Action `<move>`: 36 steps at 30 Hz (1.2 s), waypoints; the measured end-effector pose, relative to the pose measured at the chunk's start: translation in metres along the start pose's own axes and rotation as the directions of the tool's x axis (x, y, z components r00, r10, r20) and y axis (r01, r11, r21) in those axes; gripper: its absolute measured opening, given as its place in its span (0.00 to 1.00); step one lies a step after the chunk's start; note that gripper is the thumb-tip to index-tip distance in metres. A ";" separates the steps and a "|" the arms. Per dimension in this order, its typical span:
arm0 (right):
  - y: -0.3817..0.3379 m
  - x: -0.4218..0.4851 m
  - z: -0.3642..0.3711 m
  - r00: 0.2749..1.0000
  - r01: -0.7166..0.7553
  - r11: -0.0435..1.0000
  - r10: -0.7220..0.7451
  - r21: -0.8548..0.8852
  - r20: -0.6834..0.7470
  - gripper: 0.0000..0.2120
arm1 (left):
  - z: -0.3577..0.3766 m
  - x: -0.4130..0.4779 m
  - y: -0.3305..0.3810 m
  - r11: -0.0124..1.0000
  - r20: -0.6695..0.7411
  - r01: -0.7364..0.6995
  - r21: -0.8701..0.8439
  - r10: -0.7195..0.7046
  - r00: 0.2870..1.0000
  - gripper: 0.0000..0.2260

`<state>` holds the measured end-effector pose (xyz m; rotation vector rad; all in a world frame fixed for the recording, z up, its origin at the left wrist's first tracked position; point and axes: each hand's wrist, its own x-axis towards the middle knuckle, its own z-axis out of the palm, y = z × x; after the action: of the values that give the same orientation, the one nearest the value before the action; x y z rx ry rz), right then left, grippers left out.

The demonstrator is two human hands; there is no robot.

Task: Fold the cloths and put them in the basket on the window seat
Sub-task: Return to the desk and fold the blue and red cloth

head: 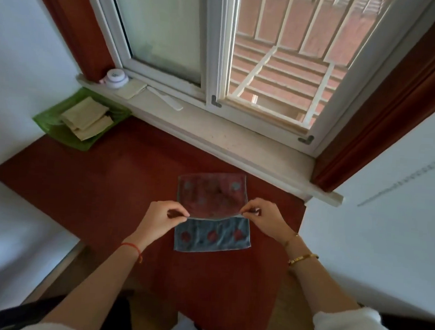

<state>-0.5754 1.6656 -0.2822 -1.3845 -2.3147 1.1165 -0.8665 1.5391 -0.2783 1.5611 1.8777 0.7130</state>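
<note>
Red covering spreads across the window seat [81, 181] below us, and near its middle lies the cloth [212, 238], blue with red dots on the face turned up. Its far part is turned over so that the reddish back with blue dots shows, and the free edge of that flap runs across the cloth's middle. Our left hand [160, 218] pinches the flap's left corner between thumb and forefinger, the other fingers curled. Our right hand [266, 217] pinches the right corner the same way, and the edge sags a little between them. A red string [131, 247] circles our left wrist and gold bracelets [304, 258] the right. Well apart, in the seat's far left corner against the wall, stands the green basket [44, 124], holding pale folded cloths [86, 117] that overlap one another. Behind runs the white window sill [213, 131], with a small round white jar [117, 78] at its left end and a white strip [164, 99] lying near it.
</note>
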 end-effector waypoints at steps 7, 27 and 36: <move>0.037 -0.026 0.048 0.993 -0.055 0.990 0.068 -0.131 0.098 0.06 | 0.053 -0.037 -0.027 0.996 0.015 0.009 0.091 -0.010 1.000 0.08; 0.012 0.122 0.028 0.983 -0.184 0.964 0.184 -0.192 -0.016 0.21 | 0.015 0.109 -0.052 0.960 -0.072 0.202 0.195 -0.191 0.979 0.20; 0.011 0.144 0.035 0.966 -0.259 0.897 0.242 -0.359 -0.092 0.20 | 0.017 0.142 -0.066 0.945 -0.041 0.248 0.213 -0.245 0.969 0.14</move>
<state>-0.6636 1.7700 -0.3405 -1.8664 -2.4537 0.7155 -0.9183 1.6685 -0.3519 1.4129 2.1732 0.4196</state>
